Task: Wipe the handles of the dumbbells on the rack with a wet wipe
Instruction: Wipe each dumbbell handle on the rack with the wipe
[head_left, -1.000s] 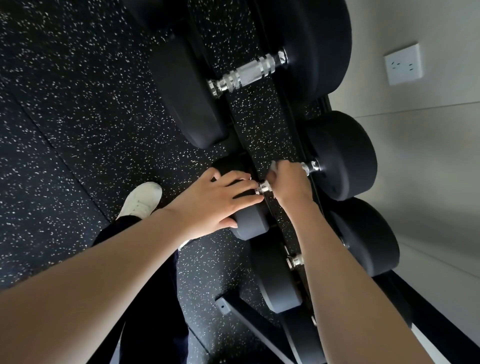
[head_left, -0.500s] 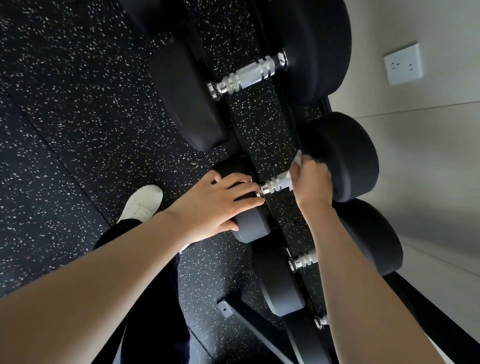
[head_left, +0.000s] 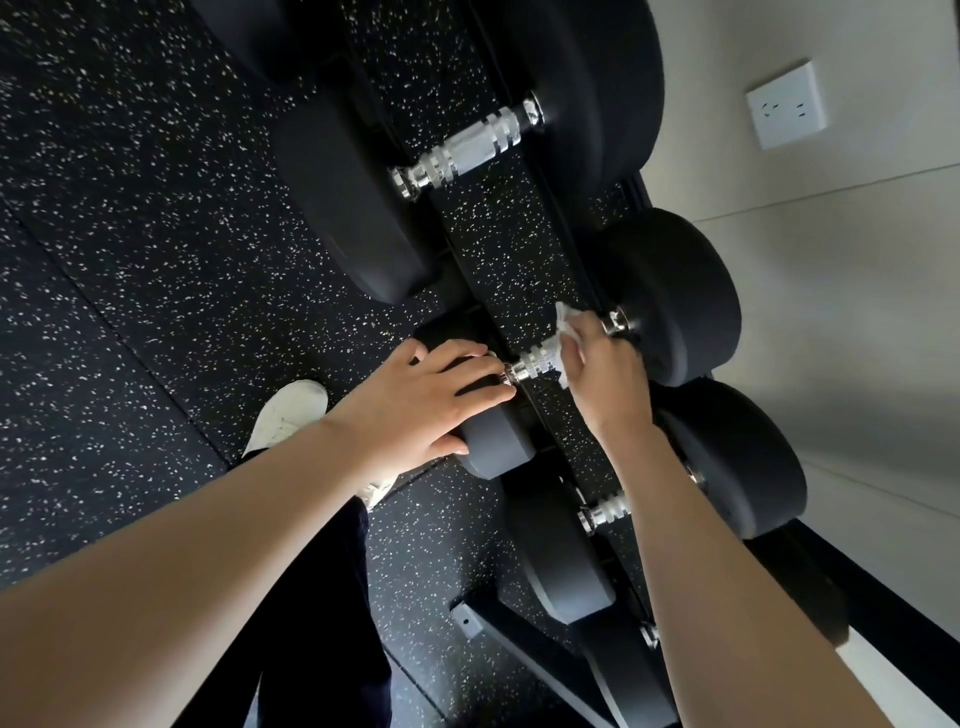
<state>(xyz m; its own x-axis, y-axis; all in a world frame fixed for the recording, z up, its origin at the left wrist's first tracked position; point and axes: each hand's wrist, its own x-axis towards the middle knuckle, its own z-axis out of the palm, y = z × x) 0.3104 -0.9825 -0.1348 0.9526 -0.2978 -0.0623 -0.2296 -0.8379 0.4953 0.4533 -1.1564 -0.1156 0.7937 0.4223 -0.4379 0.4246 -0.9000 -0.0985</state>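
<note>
1. Where the middle dumbbell lies across the rack (head_left: 519, 670), the right hand (head_left: 602, 374) is curled round the far part of its handle (head_left: 535, 361), clamped on a white wipe (head_left: 566, 319).
2. The wipe sits between the palm and the metal. A crumpled corner sticks out above the hand, and a thin edge shows below it.
3. The near part of the handle is bare and shiny between the two hands. A short stub also shows beyond the right hand, against the far head (head_left: 675, 296).
4. The left hand (head_left: 426, 395) rests on the near head (head_left: 493, 447) with fingers straight and slightly spread, gripping nothing. The fingertips reach the handle's collar, and the thumb lies against the head's lower side.
5. An upper dumbbell (head_left: 467, 148), larger, lies on the rack beyond, its whole handle uncovered.
6. A lower dumbbell (head_left: 605, 512) lies nearer the person, its handle partly hidden by the right forearm.
7. A further handle end shows just below that, small and mostly hidden.
8. A white shoe (head_left: 291, 410) stands on the speckled floor (head_left: 130, 234) left of the rack, under the left wrist, with a dark trouser leg below it.
9. A white socket (head_left: 787, 104) sits on the wall (head_left: 831, 312) to the right.
</note>
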